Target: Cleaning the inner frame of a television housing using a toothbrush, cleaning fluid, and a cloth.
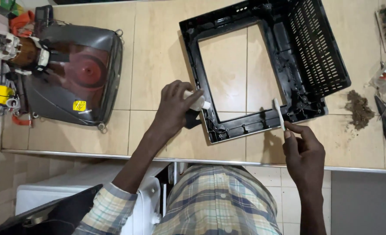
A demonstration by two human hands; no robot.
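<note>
Black plastic frame (pixel 262 65) lying flat on the tiled table (pixel 158 52), between and just beyond both hands. Left hand (pixel 173 111) grips a small white tube (pixel 197 102) at the frame's near-left corner; right hand (pixel 304 152) pinches a thin white strip (pixel 279 114) (held upright) against the frame's near edge. Picture tube (pixel 71 74) rests well apart, far left.

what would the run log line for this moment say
left hand: holds small white tube | right hand: holds white toothbrush on black plastic television frame | dust pile beside
</note>
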